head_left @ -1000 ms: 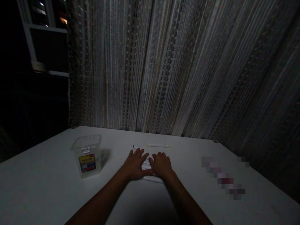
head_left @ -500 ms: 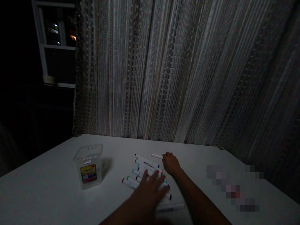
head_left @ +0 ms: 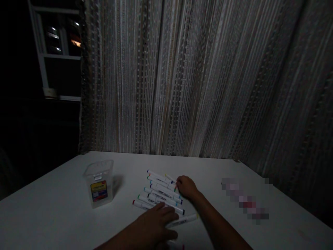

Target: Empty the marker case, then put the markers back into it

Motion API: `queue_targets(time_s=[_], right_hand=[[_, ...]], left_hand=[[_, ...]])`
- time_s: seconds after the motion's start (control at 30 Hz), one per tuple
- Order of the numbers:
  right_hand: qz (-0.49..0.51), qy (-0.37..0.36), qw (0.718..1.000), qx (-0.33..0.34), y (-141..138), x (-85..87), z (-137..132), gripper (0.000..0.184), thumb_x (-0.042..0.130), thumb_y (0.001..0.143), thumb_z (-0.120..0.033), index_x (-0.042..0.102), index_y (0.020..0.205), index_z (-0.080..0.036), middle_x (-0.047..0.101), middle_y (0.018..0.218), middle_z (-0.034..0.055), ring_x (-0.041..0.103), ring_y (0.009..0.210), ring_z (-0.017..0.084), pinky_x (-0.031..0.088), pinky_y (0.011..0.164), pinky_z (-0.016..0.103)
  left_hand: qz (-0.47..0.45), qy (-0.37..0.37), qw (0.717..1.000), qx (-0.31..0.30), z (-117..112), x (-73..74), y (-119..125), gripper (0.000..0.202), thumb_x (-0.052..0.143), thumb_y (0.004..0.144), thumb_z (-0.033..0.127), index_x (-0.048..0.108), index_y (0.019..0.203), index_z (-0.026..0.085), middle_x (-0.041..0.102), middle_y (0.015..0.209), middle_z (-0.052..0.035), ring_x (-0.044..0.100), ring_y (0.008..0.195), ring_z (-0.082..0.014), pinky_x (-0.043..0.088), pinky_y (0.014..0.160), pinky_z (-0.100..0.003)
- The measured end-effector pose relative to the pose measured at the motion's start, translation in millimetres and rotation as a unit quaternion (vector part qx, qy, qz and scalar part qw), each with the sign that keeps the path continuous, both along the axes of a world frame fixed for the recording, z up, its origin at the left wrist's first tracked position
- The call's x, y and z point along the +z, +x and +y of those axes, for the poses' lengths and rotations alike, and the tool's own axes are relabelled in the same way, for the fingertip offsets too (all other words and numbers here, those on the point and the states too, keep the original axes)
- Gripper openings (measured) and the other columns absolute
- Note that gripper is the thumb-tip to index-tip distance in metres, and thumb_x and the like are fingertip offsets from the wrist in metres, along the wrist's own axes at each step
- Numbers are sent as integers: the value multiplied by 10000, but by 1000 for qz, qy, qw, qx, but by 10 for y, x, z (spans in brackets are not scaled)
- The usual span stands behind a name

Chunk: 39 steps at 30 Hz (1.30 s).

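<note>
Several white markers (head_left: 161,190) with coloured end caps lie side by side, slanting, on the white table (head_left: 65,180). My left hand (head_left: 153,225) rests flat with spread fingers on the near ends of the markers. A separate white marker (head_left: 183,221) lies just below those fingertips. My right hand (head_left: 187,186) sits loosely curled at the right end of the row, touching a yellow-tipped marker (head_left: 170,178). I cannot tell whether it grips that marker.
A clear plastic box (head_left: 99,184) with a yellow label stands left of the markers. A pixelated blurred patch (head_left: 244,199) covers something on the table's right. A striped curtain (head_left: 182,86) hangs behind the far edge, and a dark window (head_left: 59,45) is at upper left.
My hands have drawn apart, uncovering the markers, which now lie fanned out. My right hand has shifted toward the yellow-tipped marker, and my left hand lies over the near ends.
</note>
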State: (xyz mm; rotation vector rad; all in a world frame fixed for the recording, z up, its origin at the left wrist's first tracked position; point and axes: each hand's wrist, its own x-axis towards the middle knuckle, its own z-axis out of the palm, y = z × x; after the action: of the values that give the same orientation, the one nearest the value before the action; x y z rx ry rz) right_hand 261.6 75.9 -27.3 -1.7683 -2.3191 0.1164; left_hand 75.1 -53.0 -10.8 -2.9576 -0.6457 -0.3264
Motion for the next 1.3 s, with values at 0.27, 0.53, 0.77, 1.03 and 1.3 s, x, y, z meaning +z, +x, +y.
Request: queue_targets(time_s=[0.27, 0.53, 0.77, 1.03, 1.3], right_hand=[[41, 18, 999, 31, -122, 1, -129, 335, 385, 858, -310, 580, 1089, -164, 601, 1054, 101, 526, 973, 193, 357, 798, 267], [33, -9, 999, 6, -209, 22, -350, 313, 443, 812, -312, 604, 1035, -164, 587, 1037, 125, 544, 955, 233, 397, 768, 309], [44, -37, 998, -11, -193, 173, -428, 374, 407, 838, -335, 548, 1124, -141, 550, 1108, 148, 543, 994, 240, 409, 808, 336], [77, 55, 983, 155, -201, -8, -1084, 623, 493, 773, -523, 438, 1281, -168, 399, 1344, 156, 320, 1253, 317, 288, 1013, 457], [81, 147, 968, 185, -500, -284, -1189, 525, 434, 836, -429, 448, 1264, -124, 443, 1311, 182, 334, 1248, 342, 294, 1007, 535]], left_hand=[[-56, -47, 988, 139, 128, -187, -400, 635, 445, 731, 101, 319, 1313, 323, 390, 1376, -40, 324, 1281, -242, 195, 1064, -549], [-99, -36, 962, 252, 441, -493, -651, 632, 359, 750, 84, 304, 1338, 311, 354, 1413, -10, 243, 1327, -232, 124, 1071, -563], [-145, -118, 894, 408, 556, -421, -458, 453, 336, 852, 367, 437, 1277, 246, 344, 1416, -67, 227, 1331, -283, 165, 1042, -581], [-153, -99, 896, 406, 600, -537, -345, 554, 345, 835, 548, 410, 1297, 248, 361, 1405, -87, 264, 1313, -292, 213, 1038, -553], [-210, -73, 933, 285, 733, -437, -453, 398, 355, 879, 380, 485, 1220, 223, 476, 1318, -86, 412, 1228, -231, 288, 1045, -489]])
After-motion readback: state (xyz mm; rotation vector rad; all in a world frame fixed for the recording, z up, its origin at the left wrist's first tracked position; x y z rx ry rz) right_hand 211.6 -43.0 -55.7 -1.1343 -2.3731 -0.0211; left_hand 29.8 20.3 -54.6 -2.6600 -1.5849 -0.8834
